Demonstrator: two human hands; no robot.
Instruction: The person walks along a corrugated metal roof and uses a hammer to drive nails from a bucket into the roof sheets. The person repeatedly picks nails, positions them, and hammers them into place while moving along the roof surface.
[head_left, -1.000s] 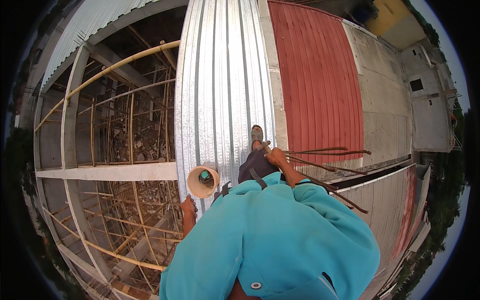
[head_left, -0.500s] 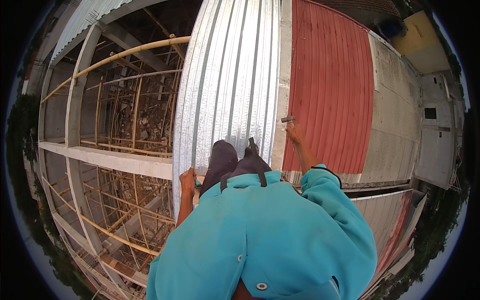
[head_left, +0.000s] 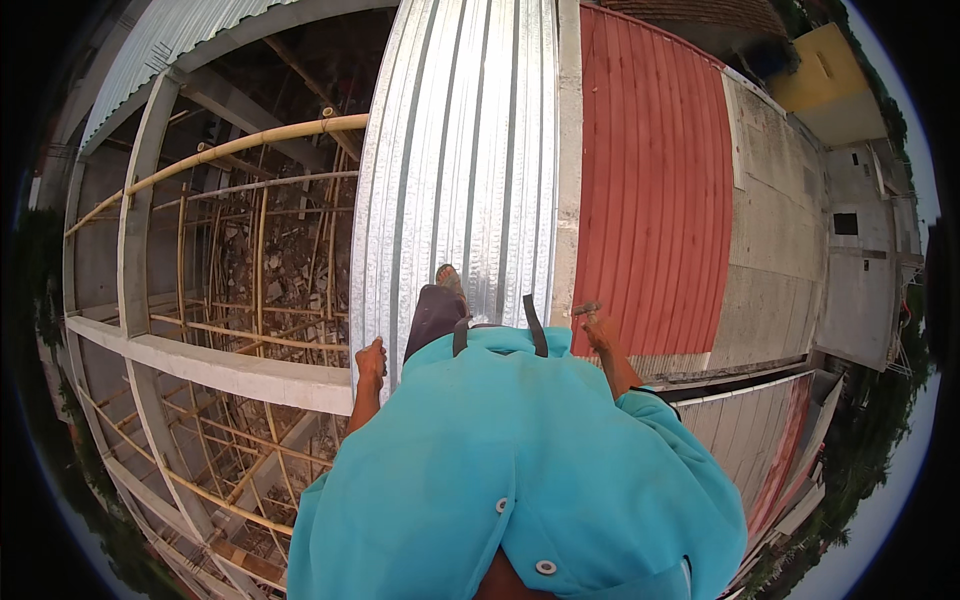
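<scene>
My right hand point(head_left: 603, 336) is closed round a hammer point(head_left: 585, 309), whose head points left, over the edge where the red roofing begins. On the other side of my body my left hand point(head_left: 370, 359) is curled closed at the left edge of the shiny metal roofing sheets point(head_left: 460, 150). Whatever may be inside that hand is hidden. One sandalled foot point(head_left: 450, 279) rests on the ribbed metal ahead of me, below a dark trouser leg.
Left of the sheets is a deep drop with concrete beams point(head_left: 230, 370), bamboo poles point(head_left: 250, 137) and rubble point(head_left: 295, 250) below. A concrete ledge point(head_left: 568, 180) runs along the right, then red roofing point(head_left: 650, 180) and grey roofing point(head_left: 760, 200).
My right hand and the hammer have come down closer to my body. One foot now shows farther forward on the metal, and the view has shifted slightly. My left hand stays closed.
</scene>
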